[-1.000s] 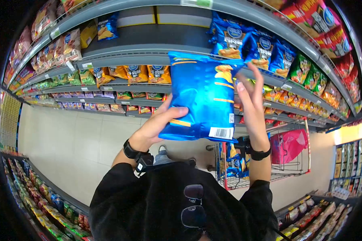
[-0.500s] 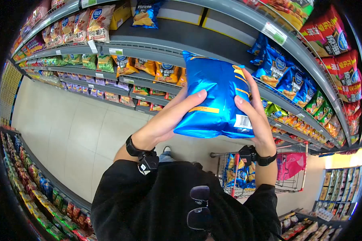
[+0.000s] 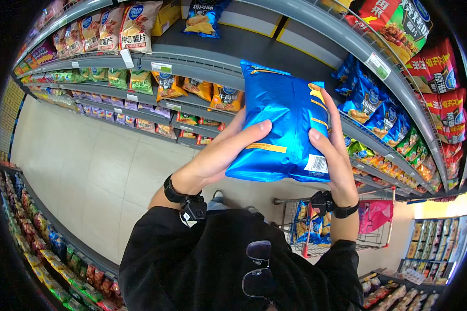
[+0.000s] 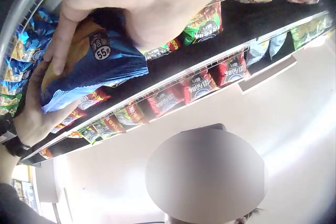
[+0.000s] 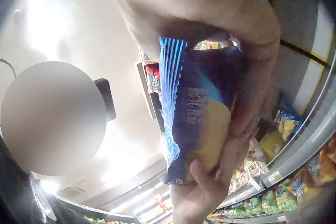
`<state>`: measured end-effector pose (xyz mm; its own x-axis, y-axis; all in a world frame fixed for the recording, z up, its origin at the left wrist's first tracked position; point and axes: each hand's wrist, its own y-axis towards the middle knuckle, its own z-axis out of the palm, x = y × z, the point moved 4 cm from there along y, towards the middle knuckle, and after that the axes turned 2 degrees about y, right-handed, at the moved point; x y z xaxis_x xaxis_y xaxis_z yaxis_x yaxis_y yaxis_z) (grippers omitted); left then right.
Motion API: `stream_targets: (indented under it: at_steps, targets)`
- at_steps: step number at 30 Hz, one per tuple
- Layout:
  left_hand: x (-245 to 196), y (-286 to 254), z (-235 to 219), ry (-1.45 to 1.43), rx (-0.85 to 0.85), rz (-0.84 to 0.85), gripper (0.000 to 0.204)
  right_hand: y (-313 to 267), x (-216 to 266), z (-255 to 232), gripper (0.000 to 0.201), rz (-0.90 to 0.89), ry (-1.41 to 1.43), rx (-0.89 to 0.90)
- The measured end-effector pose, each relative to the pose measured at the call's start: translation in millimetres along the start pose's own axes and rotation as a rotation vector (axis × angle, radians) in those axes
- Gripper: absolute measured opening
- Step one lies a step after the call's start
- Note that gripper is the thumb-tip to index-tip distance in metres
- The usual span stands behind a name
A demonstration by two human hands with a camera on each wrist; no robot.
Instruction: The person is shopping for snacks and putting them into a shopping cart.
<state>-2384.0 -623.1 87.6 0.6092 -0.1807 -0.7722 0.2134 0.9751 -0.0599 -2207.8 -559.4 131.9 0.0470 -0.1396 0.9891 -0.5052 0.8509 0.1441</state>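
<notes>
A shiny blue potato chip bag [image 3: 280, 114] is held up in front of the chest, back side toward the head camera. Its barcode sits at the lower right corner. My left hand [image 3: 223, 150] grips the left side, thumb lying across the back panel. On the opposite side my right hand [image 3: 335, 153] holds the bag with its thumb on the back and fingers behind. In the left wrist view, the front of the bag [image 4: 118, 69] shows a chip picture and a "55" mark; fingers of both hands spread over that front.
A shelf [image 3: 244, 49] ahead carries one blue bag [image 3: 205, 19] at left and several blue bags [image 3: 368, 103] at right. Orange bags [image 3: 225, 98] stand one level lower. A wire shopping cart [image 3: 306, 248] with blue bags inside stands at the right. Another stocked shelf [image 3: 62, 228] lies behind left.
My right hand has come onto the bag's right side, where earlier its fingers were raised beside it. The bag has shifted slightly right, and the head view has turned and moved closer to the shelf.
</notes>
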Motion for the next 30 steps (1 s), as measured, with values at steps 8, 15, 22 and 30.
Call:
stream_targets:
  at_steps: [8,15,22,30]
  targets:
    - [13.8,31.3,-22.0,0.477,-0.164,0.408,0.081,2.4,-26.9,-12.0,0.089,0.089,-0.302,0.058]
    - [2.0,61.9,8.5,0.692,0.166,0.228,0.05,18.7,-64.4,-47.4,0.078,0.343,0.298,-0.013]
    - [-0.5,154.0,3.7,0.584,0.114,0.095,0.083,35.7,-107.9,-93.7,0.06,0.441,0.91,0.083]
    - [6.8,302.7,21.7,0.678,0.022,0.214,0.091,72.8,-114.4,-178.3,0.083,0.196,0.531,-0.192]
